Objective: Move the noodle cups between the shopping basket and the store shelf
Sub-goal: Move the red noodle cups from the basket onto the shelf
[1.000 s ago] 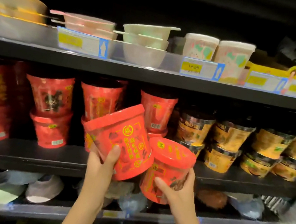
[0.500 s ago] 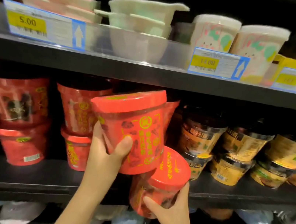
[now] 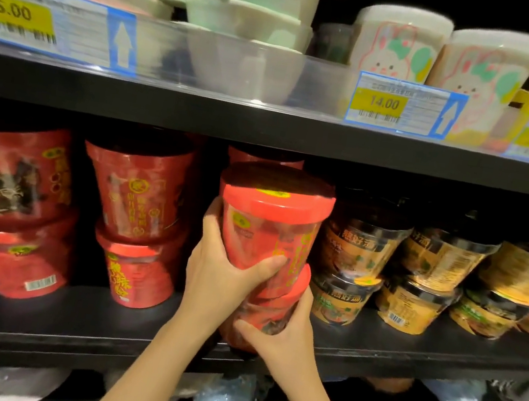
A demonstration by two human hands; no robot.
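Standing before a dark store shelf (image 3: 405, 351), you grip one red noodle cup (image 3: 269, 228) with your left hand (image 3: 220, 273), your right hand (image 3: 282, 338) clasping a lower cup (image 3: 273, 309) at its edge, beside stacked red cups (image 3: 138, 225).

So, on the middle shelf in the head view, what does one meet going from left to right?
Red cup stack with dark picture → second red cup stack → the two held red cups, upper in the left hand, lower in the right hand → black-lidded brown cups → black-lidded yellow cups.
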